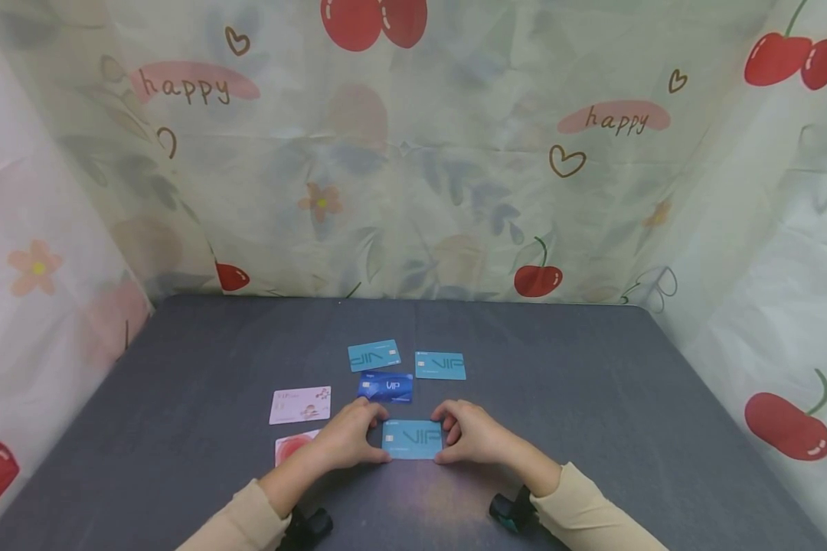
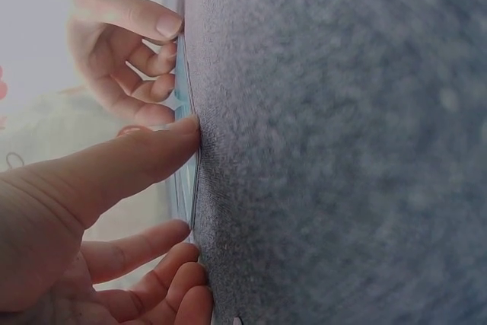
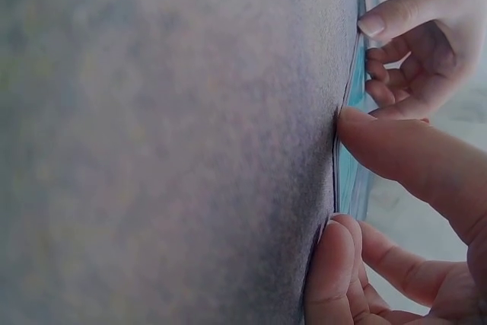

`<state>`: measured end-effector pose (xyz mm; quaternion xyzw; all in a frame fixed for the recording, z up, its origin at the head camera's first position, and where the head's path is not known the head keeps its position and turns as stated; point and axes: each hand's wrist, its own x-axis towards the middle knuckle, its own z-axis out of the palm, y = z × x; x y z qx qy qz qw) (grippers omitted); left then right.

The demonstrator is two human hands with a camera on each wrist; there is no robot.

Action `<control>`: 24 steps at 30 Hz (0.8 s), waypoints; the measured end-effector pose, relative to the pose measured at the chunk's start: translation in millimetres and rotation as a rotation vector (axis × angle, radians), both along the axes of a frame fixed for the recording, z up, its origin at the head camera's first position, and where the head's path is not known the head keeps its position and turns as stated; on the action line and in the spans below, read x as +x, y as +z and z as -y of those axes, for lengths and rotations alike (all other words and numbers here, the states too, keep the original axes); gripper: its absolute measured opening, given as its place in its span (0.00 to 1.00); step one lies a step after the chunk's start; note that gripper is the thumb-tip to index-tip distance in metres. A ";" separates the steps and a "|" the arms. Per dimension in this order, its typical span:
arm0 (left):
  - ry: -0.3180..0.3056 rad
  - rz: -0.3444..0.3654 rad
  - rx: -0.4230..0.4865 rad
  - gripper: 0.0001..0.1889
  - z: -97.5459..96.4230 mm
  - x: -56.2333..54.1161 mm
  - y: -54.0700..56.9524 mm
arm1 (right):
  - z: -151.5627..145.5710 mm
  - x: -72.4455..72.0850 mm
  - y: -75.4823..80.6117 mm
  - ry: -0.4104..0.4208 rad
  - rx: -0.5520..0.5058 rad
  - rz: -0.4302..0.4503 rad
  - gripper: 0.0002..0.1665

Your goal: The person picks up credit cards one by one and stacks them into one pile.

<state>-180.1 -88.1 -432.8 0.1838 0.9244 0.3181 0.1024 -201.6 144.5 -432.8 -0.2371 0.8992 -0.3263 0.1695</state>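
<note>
A light-blue VIP card lies level close over the dark table, between my two hands. My left hand holds its left side, thumb at the near corner and index finger toward the far one. On the right side, my right hand grips the card the same way, its other fingers curled in. Both wrist views show the card edge-on as a thin blue strip, fingertips right at its edges. Just beyond it is a dark-blue VIP card. Partly hidden behind my left hand is a pink-and-red card.
Two more light-blue cards lie farther back, the left one touching the dark-blue card in view. A pale pink card lies to the left. Printed curtains enclose the dark tabletop at the back and sides.
</note>
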 end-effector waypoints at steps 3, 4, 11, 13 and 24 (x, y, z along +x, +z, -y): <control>-0.002 0.003 0.003 0.28 0.4 -0.3 0.3 | 0.1 -0.4 0.5 -0.003 0.004 0.013 0.29; -0.004 0.004 0.004 0.28 0.6 -0.4 0.4 | 0.2 -0.6 0.8 -0.003 0.004 0.016 0.29; -0.011 0.003 0.003 0.27 1.3 -2.4 1.7 | 0.0 -2.2 2.1 -0.002 0.005 0.032 0.29; -0.017 -0.009 0.008 0.27 1.7 -3.4 2.8 | -0.4 -2.7 2.6 -0.001 0.001 0.038 0.28; -0.026 -0.048 0.024 0.26 0.3 -15.7 14.1 | -6.3 -10.3 1.6 -0.045 -0.013 -0.026 0.22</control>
